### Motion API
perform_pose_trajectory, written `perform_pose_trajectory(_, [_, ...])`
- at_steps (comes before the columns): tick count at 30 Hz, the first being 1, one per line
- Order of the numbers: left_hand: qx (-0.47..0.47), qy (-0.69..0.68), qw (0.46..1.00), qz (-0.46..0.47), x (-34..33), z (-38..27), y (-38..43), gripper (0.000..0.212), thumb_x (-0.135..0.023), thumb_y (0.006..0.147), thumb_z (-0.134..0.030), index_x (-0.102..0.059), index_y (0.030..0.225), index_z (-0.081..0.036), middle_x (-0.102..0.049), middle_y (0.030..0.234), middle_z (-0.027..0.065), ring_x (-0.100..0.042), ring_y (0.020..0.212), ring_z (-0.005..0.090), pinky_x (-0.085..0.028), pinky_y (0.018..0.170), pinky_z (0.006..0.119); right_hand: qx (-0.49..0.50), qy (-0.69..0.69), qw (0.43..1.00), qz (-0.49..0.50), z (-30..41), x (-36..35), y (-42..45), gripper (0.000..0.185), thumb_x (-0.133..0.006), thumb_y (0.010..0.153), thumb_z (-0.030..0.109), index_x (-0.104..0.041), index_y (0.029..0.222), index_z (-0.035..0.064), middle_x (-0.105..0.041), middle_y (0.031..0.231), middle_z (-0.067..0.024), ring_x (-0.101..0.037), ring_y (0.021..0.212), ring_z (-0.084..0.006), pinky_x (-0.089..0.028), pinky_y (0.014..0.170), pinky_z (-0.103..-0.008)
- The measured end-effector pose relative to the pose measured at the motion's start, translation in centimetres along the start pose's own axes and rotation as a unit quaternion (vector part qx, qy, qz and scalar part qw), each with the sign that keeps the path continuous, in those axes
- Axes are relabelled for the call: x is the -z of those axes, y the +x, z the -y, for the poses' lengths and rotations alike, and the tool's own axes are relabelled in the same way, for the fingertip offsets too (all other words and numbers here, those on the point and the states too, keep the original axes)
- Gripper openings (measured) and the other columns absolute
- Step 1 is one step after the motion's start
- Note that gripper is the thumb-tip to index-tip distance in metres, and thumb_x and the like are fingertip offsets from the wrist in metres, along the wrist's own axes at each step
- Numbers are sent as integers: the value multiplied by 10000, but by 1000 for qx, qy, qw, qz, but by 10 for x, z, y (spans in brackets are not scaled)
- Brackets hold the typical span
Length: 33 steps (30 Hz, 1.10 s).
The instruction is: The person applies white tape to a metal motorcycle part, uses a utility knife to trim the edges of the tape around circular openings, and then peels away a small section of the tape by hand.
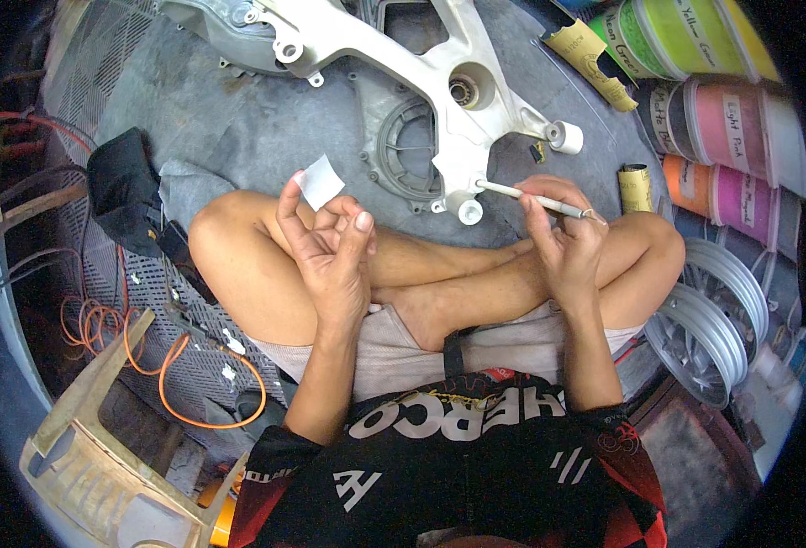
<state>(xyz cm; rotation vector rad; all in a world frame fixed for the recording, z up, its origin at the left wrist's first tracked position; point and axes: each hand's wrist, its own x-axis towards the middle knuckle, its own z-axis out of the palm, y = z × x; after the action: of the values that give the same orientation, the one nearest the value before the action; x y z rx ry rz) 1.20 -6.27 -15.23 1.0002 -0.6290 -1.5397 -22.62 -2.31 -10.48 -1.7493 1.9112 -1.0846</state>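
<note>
My left hand (338, 257) is raised over my crossed legs, fingers spread. A small white square piece (321, 183), paper or tape, rests against its index fingertip. Between the thumb and fingers of my right hand (567, 226) is a slim white pen-like tool (529, 197). Its far end meets a small hole in the lower end of a pale metal motorcycle casting (403, 68); I cannot tell whether it goes inside. On that lower end lies a white patch (446, 162). Higher up, a round bearing (464, 90) sits in a bore of the casting.
A grey engine cover (392, 147) lies under the casting. Lidded tubs of coloured material (731, 123) and sandpaper rolls (591, 65) stand at the right, above silver wheel rims (701, 342). Left are a black cloth item (125, 188), an orange hose (163, 390) and a tan plastic panel (101, 466).
</note>
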Motion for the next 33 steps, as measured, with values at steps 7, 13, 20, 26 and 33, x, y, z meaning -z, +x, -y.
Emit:
perform_pose_trajectory(7, [2,-9,1000,0,2,0,0,779,-676,927,64,-261,1533,-195,-602,960,67,-541,720,69,-459,587,191,-222,183,956,-55,-9,-9,-11,79,-692,958,14,-702,988,-58,-738,921,-133,-718,845,-174,-584,780,-301])
perform_pose_trajectory(13, [6,-7,1000,-6,1,-1,-1,776,-680,927,54,-261,1532,-192,-605,957,67,-546,721,73,-463,588,194,-215,295,926,-90,-15,5,-14,125,-598,1033,72,-614,1095,-35,-680,999,-134,-694,892,-198,-576,892,-330])
perform_pose_trajectory(20, [-31,57,997,28,-8,-10,-6,855,-688,915,56,-188,1567,-179,-627,1110,150,-669,905,178,-556,765,269,-141,401,905,10,16,34,-23,172,-497,1077,116,-517,951,0,-561,851,-110,-650,795,-211,-550,724,-335])
perform_pose_trajectory(26, [-56,27,981,185,-64,-46,-28,996,-695,887,94,-48,1595,-176,-599,1236,220,-689,1084,283,-555,896,338,-203,599,757,163,48,48,-48,304,-484,1082,214,-459,837,36,-448,709,-36,-452,551,-122,-401,491,-271])
perform_pose_trajectory(33, [-86,67,940,323,-113,-71,-54,1103,-700,838,158,-12,1616,-212,-588,1234,239,-705,1064,298,-585,864,313,-179,672,687,211,75,50,-64,328,-483,1082,243,-455,810,62,-395,661,11,-365,528,-79,-310,443,-249])
